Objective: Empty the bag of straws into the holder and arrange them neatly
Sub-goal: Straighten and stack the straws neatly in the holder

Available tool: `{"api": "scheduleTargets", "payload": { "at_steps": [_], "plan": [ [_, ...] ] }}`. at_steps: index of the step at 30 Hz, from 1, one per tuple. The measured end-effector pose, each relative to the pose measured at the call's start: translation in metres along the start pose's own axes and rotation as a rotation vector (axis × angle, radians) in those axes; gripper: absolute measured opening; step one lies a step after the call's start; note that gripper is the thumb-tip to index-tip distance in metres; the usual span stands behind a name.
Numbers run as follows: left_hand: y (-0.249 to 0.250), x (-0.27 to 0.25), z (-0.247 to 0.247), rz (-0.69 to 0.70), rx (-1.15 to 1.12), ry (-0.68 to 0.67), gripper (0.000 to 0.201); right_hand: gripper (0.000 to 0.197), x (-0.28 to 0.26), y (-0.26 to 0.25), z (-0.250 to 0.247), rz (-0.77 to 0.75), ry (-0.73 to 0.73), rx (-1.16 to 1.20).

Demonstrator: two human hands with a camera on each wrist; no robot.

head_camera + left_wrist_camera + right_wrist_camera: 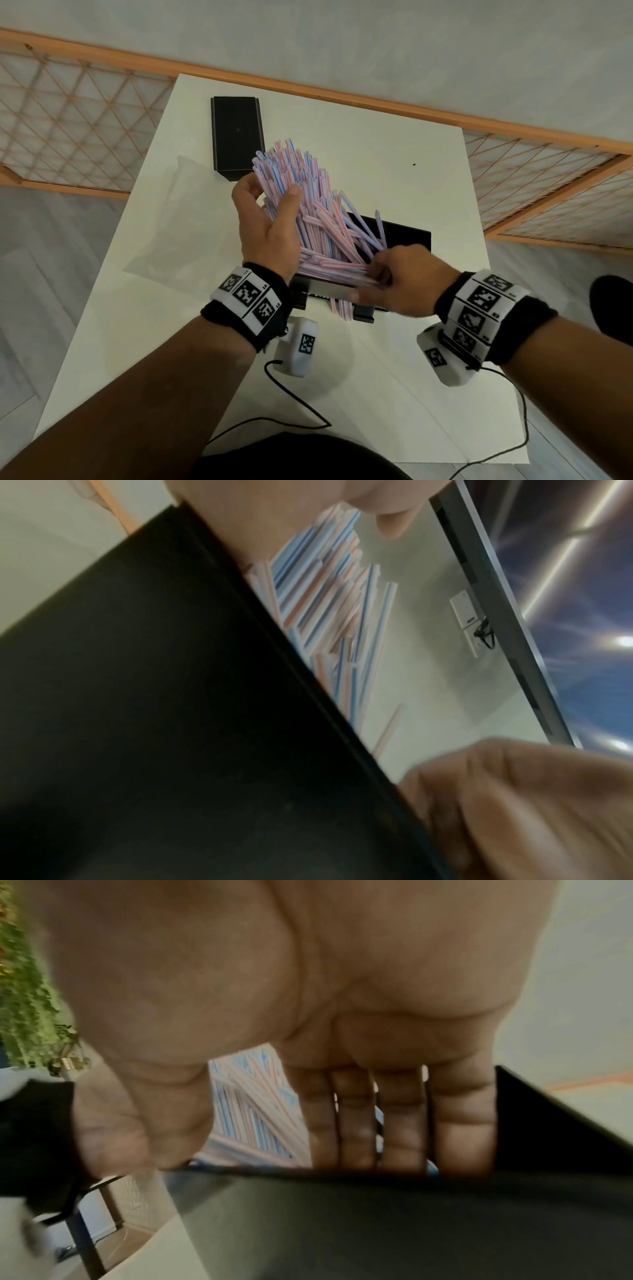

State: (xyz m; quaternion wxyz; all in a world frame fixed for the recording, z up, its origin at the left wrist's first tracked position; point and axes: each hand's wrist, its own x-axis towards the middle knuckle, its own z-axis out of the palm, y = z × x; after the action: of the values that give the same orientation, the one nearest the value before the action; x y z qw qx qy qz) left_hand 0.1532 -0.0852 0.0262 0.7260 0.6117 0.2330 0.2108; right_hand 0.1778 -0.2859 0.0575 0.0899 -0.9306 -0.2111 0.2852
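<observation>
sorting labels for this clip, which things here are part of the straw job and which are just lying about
Part of the job:
- straws, a loose bundle standing in the holder
- black holder near the person
- left hand gripping the bundle
- right hand on the lower straw ends
- empty clear bag lying flat on the table

Lying about:
- black lid-like box at the table's far side
- white table
- wooden lattice fence

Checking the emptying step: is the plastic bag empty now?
Empty: the clear bag lies flat on the table, no straws visible inside.
</observation>
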Motion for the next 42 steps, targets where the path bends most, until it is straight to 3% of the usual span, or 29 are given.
{"api": "scheduleTargets", "payload": {
  "at_steps": [2,4,12,17,20,26,31,35,40,42],
  "plan": [
    [-0.003,0.0,-0.001,0.005,0.034,-0.016,0.052,0.056,0.002,-0.003,0.01,0.007,-0.099,-0.114],
    [-0.003,0.0,0.0,0.01,0.067,-0.024,0.055,0.05,0.009,-0.003,0.018,0.002,-0.084,-0.168],
    [-0.003,-0.002,-0.002,0.018,0.119,-0.033,0.05,0.031,0.024,-0.012,0.033,0.012,-0.078,-0.052],
    [-0.003,-0.004,-0.002,0.021,0.106,-0.034,0.053,0.05,0.039,-0.015,0.037,0.088,-0.181,0.015],
    [-0.003,-0.003,-0.002,0.021,0.076,-0.042,0.053,0.07,0.043,-0.016,0.033,0.081,-0.149,0.054],
    [-0.002,-0.005,0.001,0.081,0.082,-0.083,0.064,0.046,0.05,-0.023,0.027,0.08,-0.243,0.049],
    [0.0,-0.005,0.0,0.076,0.085,-0.089,0.076,0.049,0.046,-0.023,0.028,0.012,-0.151,0.006],
    [0.001,-0.005,0.0,0.098,0.067,-0.079,0.068,0.04,0.042,-0.025,0.028,0.01,-0.073,-0.016],
    [0.002,-0.005,0.0,0.09,0.026,-0.066,0.07,0.06,0.033,-0.027,0.024,-0.152,0.009,0.196],
    [0.003,-0.004,0.001,0.094,0.002,-0.055,0.077,0.056,0.033,-0.027,0.023,-0.219,0.004,0.319]
  ]
}}
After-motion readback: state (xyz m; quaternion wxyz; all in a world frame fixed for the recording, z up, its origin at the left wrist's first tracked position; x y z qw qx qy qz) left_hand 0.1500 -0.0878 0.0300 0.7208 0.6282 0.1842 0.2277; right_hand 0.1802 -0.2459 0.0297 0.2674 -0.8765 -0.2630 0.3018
